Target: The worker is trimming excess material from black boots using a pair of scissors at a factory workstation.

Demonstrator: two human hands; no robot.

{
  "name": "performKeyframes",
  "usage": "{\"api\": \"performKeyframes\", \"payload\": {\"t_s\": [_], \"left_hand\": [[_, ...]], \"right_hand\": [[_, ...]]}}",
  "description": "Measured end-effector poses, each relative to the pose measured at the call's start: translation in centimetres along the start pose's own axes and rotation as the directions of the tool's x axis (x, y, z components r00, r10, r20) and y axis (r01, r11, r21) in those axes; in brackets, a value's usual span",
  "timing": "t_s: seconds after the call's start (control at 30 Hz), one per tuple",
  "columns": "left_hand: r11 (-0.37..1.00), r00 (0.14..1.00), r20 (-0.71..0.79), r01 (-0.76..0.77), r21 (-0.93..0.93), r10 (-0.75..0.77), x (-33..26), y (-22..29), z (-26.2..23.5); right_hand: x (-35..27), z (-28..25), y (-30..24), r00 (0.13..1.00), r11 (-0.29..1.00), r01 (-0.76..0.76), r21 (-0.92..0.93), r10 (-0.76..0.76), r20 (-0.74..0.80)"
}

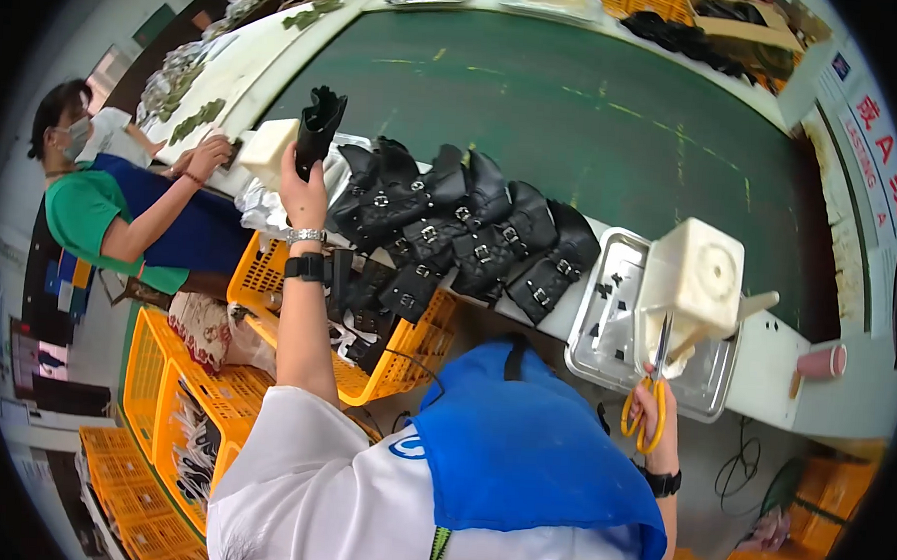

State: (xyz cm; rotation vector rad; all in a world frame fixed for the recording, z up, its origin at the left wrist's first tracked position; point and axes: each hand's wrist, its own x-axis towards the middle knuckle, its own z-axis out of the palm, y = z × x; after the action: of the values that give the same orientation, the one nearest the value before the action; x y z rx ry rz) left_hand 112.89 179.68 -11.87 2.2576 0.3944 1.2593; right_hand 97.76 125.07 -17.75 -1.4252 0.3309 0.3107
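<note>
My left hand [304, 196] is raised at the left of the table, closed around the lower end of a black leather boot upper [320, 122] that points upward. Beside it, a row of black boot uppers [484, 203] with straps and metal buckles lies overlapped along the table's near edge. Low on the right, my right hand [655, 407] grips yellow-handled scissors [663, 344], blades pointing up and away from me. Their tips overlap a cream plastic container [697, 276] at a metal tray [605, 369]. Small black scraps [623, 306] lie in that tray.
A green conveyor belt [537, 94] fills the far side. Below the pile, a yellow crate [405, 363] holds more black uppers. Further yellow crates [144, 367] stand at left. A co-worker [137, 201] works at the left, and a pink cup [821, 361] lies at the right.
</note>
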Motion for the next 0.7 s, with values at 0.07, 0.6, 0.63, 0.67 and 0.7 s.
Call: {"api": "performKeyframes", "payload": {"t_s": [0.07,0.6,0.63,0.67,0.7], "left_hand": [[0.994,1.0,-0.006,0.014,0.11,-0.013,0.0,-2.1,0.0],[0.97,0.929,0.281,0.24,0.034,-0.24,-2.7,-11.5,-0.8],[0.957,0.939,0.217,0.285,-0.054,-0.268,-3.3,-12.9,-1.8],[0.936,0.942,0.152,0.322,-0.142,-0.3,-4.5,-14.3,-2.8],[0.927,0.917,0.146,0.374,0.012,-0.372,-5.9,-15.3,-3.9]], "right_hand": [[-0.5,0.4,-0.3,1.0,0.999,-0.01,-0.046,0.012,0.027],[0.6,4.7,-1.8,0.997,0.988,-0.034,-0.151,0.045,0.068],[0.6,5.1,-1.7,0.997,0.99,-0.019,-0.136,0.028,0.065],[0.3,5.3,-1.6,0.996,0.986,-0.042,-0.162,0.054,0.071],[0.3,5.9,-1.7,0.997,0.989,-0.043,-0.144,0.052,0.06]]}}
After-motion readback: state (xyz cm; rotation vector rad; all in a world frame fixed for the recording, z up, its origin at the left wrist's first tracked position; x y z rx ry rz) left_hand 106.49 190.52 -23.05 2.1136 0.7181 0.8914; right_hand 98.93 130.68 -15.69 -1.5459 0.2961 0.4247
